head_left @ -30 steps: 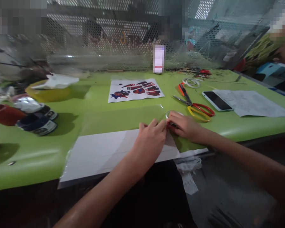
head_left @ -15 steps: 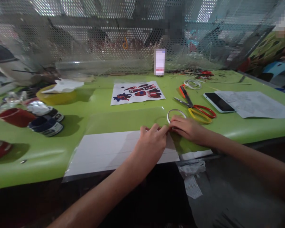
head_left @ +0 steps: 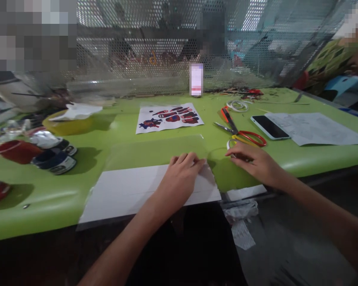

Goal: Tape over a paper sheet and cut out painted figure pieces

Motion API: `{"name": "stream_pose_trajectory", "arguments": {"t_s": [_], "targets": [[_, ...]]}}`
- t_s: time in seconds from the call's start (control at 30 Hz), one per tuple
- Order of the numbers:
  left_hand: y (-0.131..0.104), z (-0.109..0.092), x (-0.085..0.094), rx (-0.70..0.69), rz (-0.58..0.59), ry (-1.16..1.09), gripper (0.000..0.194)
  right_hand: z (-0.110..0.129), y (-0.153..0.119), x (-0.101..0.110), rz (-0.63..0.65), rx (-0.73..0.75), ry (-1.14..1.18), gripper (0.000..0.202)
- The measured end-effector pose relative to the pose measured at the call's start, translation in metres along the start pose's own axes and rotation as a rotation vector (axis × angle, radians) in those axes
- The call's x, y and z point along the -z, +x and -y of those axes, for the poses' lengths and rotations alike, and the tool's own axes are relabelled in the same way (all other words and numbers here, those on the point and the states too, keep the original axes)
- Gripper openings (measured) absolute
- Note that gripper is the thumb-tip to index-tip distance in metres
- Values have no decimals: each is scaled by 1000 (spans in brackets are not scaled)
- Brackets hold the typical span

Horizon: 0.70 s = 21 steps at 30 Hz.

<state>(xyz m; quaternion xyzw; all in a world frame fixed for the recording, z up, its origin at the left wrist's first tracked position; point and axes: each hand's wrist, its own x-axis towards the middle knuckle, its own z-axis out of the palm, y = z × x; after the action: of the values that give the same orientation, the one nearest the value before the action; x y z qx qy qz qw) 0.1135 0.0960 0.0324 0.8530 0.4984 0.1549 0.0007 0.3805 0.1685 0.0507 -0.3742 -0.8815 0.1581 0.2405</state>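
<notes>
A white paper sheet (head_left: 128, 189) lies at the front of the green table, along with a clear plastic sheet (head_left: 149, 150) that reaches beyond it. My left hand (head_left: 181, 172) rests near the paper's upper right corner, fingers curled and pressed together; what they pinch is hidden. To the right, my right hand (head_left: 255, 161) is closed on a narrow white tape roll (head_left: 229, 146), held between thumb and fingers. Just behind it lie scissors (head_left: 252, 137) with red and yellow handles, and an orange cutter (head_left: 226, 115) touches them.
A printed sheet (head_left: 143, 126) of red and blue cut-out shapes lies behind the plastic. Paint jars (head_left: 55, 162) and a yellow tape roll (head_left: 68, 125) stand left. On the right are a phone (head_left: 270, 127) and a drawing sheet (head_left: 322, 129). A perforated panel (head_left: 167, 51) closes the back.
My hands have moved apart: the right one has gone rightward with the tape roll, which is now in its grip. The left hand remains at the paper's corner.
</notes>
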Motion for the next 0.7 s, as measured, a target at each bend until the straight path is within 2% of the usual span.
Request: {"name": "stream_pose_trajectory", "arguments": {"t_s": [0.17, 0.43, 0.53, 0.6, 0.63, 0.7], "targets": [[11, -9, 8, -40, 55, 140, 42, 1, 6, -8, -77, -68, 49, 17], [30, -6, -3, 12, -21, 151, 35, 3, 5, -10, -137, -124, 64, 18], [33, -8, 4, 27, -63, 118, 34, 10, 3, -7, -111, -215, 64, 17], [21, -11, 18, 55, -112, 86, 34, 14, 3, -5, -99, -245, 75, 14], [7, -13, 27, 87, -142, 68, 34, 15, 2, -4, -102, -251, 85, 14], [-37, -15, 45, 176, -222, 43, 37, 15, 2, -3, -109, -275, 108, 13]]}}
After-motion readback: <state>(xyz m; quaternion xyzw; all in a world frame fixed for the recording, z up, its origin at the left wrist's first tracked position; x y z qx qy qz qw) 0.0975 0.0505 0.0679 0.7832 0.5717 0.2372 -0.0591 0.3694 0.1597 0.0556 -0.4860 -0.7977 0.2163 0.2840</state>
